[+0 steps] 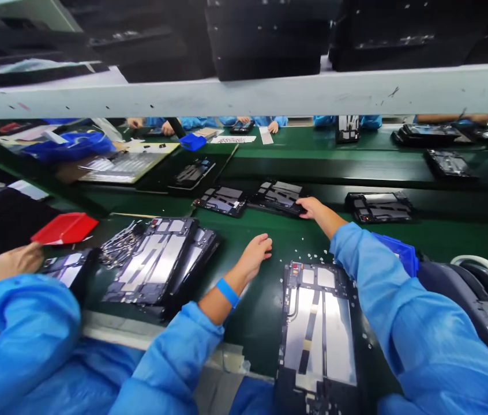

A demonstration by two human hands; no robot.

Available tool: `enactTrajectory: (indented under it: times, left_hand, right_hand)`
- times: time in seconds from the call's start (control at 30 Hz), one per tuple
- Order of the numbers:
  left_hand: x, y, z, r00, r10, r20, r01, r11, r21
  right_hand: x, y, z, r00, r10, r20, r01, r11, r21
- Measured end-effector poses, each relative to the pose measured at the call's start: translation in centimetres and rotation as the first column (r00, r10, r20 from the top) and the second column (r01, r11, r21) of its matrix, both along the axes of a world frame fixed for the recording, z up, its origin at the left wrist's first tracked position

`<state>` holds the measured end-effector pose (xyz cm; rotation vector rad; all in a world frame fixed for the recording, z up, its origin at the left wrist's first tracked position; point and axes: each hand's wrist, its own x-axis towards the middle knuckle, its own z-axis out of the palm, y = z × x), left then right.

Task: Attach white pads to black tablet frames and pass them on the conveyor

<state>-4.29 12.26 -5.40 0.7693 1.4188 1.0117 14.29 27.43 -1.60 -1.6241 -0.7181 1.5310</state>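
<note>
My right hand (312,208) reaches out to the conveyor, its fingers closed on the right end of a black tablet unit (281,195) with silver battery panels. My left hand (260,253) hangs above the green bench, fingers loosely curled and apart, with nothing in it; a blue band circles that wrist. In front of me lies a larger-looking open tablet unit (324,328), with small white scraps around its top edge. Left of my left hand is a stack of similar units (157,259).
Another unit (222,200) sits left of the held one, one more (379,206) to its right. A blue bin (395,252) and a tape dispenser (464,300) stand right. A co-worker's hand (14,262) is at left, near a red tray (66,228). A shelf (244,95) crosses above.
</note>
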Motion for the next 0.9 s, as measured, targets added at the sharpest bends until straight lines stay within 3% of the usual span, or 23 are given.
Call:
enactTrajectory:
  times: [0.1,0.23,0.33,0.43,0.53,0.6,0.67,0.73,0.83,0.9]
  left_hand:
    - [0.1,2.8,-0.7,0.993,0.07,0.095,-0.062,0.995,-0.084]
    - [0.8,6.5,0.8,0.956,0.135,0.261,-0.106,0.987,-0.121]
    - [2.0,8.0,3.0,0.914,0.144,0.38,-0.131,0.99,-0.06]
    - [3.9,7.5,5.2,0.877,0.173,0.447,-0.212,0.977,0.037]
    - [5.1,4.4,7.5,0.863,0.203,0.463,-0.287,0.951,0.119]
    - [4.8,0.7,9.0,0.89,0.146,0.432,-0.238,0.957,0.168]
    - [3.9,-4.0,10.1,0.945,-0.003,0.326,-0.069,0.975,0.21]
    - [3.0,-8.9,10.3,0.962,-0.174,0.211,0.132,0.972,0.196]
    - [2.5,-14.8,9.0,0.916,-0.392,0.087,0.372,0.91,0.186]
    - [2.4,-17.2,7.8,0.865,-0.501,-0.032,0.495,0.84,0.221]
  right_hand:
    - [-0.2,0.6,0.3,1.0,-0.003,-0.011,0.003,1.0,-0.022]
    - [-0.9,-0.1,1.7,1.0,0.002,-0.02,-0.002,1.0,0.024]
    - [-1.7,-2.9,2.8,1.0,0.011,-0.021,-0.009,0.993,0.114]
    - [-1.7,-8.0,3.7,0.999,0.034,-0.041,-0.023,0.969,0.246]
    - [0.8,-15.1,4.9,0.992,0.113,-0.056,-0.086,0.932,0.352]
    - [4.0,-20.6,5.8,0.968,0.247,-0.052,-0.205,0.89,0.407]
    - [7.5,-26.4,6.4,0.939,0.342,-0.034,-0.278,0.815,0.508]
    - [10.4,-32.1,6.2,0.926,0.378,-0.014,-0.31,0.781,0.542]
    - [12.3,-39.0,4.1,0.907,0.42,0.01,-0.39,0.833,0.393]
    - [12.4,-42.0,2.2,0.894,0.443,0.068,-0.443,0.85,0.283]
